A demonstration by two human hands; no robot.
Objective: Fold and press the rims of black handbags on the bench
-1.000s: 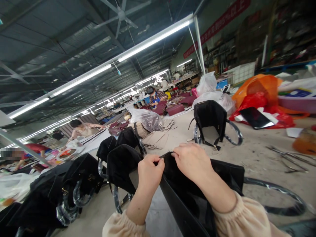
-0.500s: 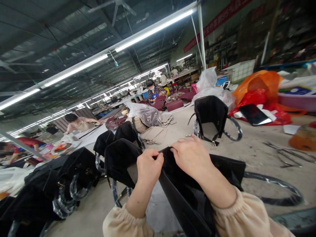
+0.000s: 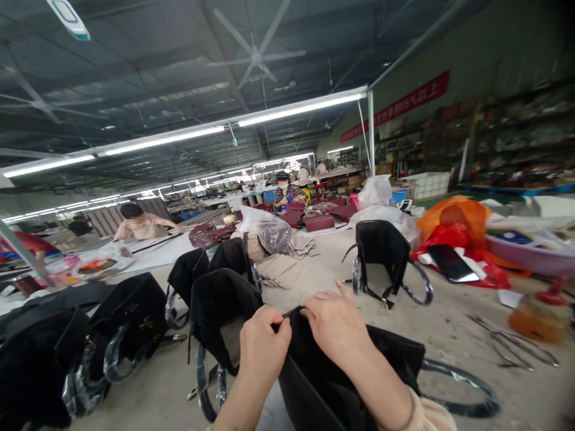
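Worktable (image 3: 449,326), left hand (image 3: 264,340), right hand (image 3: 338,328) pinching black bag (image 3: 309,395) by rim, mouth up, lengthwise toward wearer

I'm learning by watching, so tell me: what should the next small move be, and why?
Probably slide the right hand slightly along the top edge of the black bag while the left hand steadies it: both hands hold that edge close together, and the edge farther right has no fingers on it.

Softly gathered pale cream sleeve (image 3: 430,415), bare hands (image 3: 338,328)
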